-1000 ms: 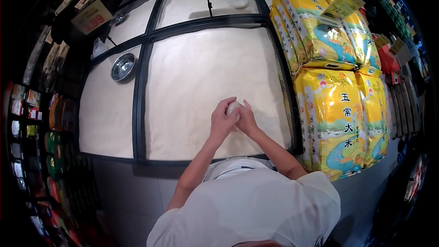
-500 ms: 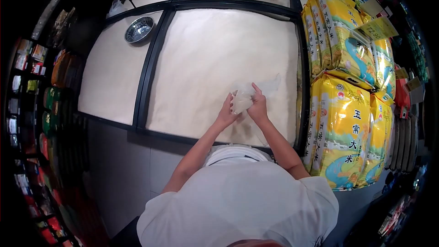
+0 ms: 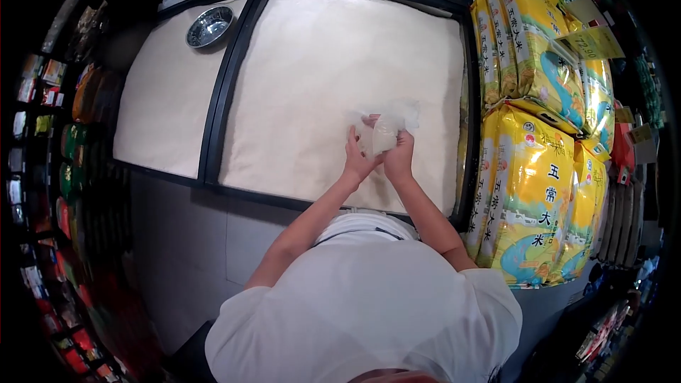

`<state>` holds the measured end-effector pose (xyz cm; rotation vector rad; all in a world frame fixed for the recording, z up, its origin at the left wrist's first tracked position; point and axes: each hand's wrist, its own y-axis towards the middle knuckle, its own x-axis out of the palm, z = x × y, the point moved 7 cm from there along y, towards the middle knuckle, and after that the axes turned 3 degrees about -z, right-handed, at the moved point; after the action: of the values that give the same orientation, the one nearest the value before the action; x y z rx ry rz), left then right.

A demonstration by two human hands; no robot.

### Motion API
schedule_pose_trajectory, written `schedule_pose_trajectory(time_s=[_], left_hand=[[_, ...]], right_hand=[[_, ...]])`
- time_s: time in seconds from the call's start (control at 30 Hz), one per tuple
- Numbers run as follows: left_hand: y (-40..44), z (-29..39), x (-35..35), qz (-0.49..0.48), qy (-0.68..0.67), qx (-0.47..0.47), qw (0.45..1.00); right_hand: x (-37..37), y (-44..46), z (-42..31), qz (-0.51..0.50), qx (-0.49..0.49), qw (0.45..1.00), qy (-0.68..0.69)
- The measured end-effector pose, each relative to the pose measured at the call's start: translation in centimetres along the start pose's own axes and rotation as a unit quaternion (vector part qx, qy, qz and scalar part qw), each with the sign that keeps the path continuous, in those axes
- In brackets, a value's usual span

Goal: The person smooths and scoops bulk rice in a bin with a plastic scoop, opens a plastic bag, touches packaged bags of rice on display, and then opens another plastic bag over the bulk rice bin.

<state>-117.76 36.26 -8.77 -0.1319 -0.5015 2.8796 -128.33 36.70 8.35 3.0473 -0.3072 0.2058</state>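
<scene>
A translucent plastic bag (image 3: 386, 132), crumpled, is held in front of my body above the large bin of white rice (image 3: 312, 78). My left hand (image 3: 360, 159) grips the bag from its left side, its thumb raised and some fingertips showing pinkish behind or through the plastic. On the other side, my right hand (image 3: 400, 156) has its fingers closed round the bag's right part. The two hands nearly meet at the bottom of the bag. What the bag contains, if anything, I cannot make out.
A metal bowl (image 3: 210, 27) rests on the white grains of the left bin (image 3: 167, 92). Black dividers (image 3: 225, 92) frame the bins. Yellow rice bags (image 3: 528, 191) are stacked close on my right, with a price sign (image 3: 590, 42) by them. Packed shelves line the far left.
My hands have shifted on the bag, which is now turned and spread more upward. Fingertips of my left hand now show behind or through the plastic. The view has tilted slightly.
</scene>
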Motion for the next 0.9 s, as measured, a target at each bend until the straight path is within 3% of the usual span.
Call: schedule_pose_trajectory(time_s=[0.03,0.13,0.17,0.27,0.37,0.53,0.7,0.9], left_hand=[[-1.0,1.8,-0.5,0.016,0.058,0.014,0.998],[-1.2,1.6,-1.2,-0.015,-0.114,-0.026,0.993],[-1.1,1.6,-1.7,0.022,-0.072,0.002,0.997],[-2.7,6.0,-2.9,-0.017,-0.057,-0.064,0.996],[-1.2,8.2,-4.3,0.012,-0.009,0.056,0.998],[0.3,11.7,-2.9,-0.012,0.05,0.085,0.995],[-1.1,17.4,0.1,-0.07,0.066,0.121,0.988],[-2.8,22.8,2.3,-0.044,0.18,0.31,0.932]], right_hand=[[-0.1,0.1,-0.2,-0.008,-0.004,1.0,-0.01],[-0.6,0.4,0.2,-0.009,0.023,0.999,0.048],[-1.4,0.5,0.1,-0.003,0.014,1.0,0.023],[-5.4,0.5,1.2,0.059,0.04,0.997,0.026],[-9.2,-0.6,3.0,0.08,0.068,0.994,-0.01],[-14.6,-3.9,6.1,0.139,0.142,0.977,-0.075],[-16.7,-6.8,4.8,0.221,0.125,0.966,-0.057],[-18.7,-8.6,3.2,0.205,0.137,0.958,-0.144]])
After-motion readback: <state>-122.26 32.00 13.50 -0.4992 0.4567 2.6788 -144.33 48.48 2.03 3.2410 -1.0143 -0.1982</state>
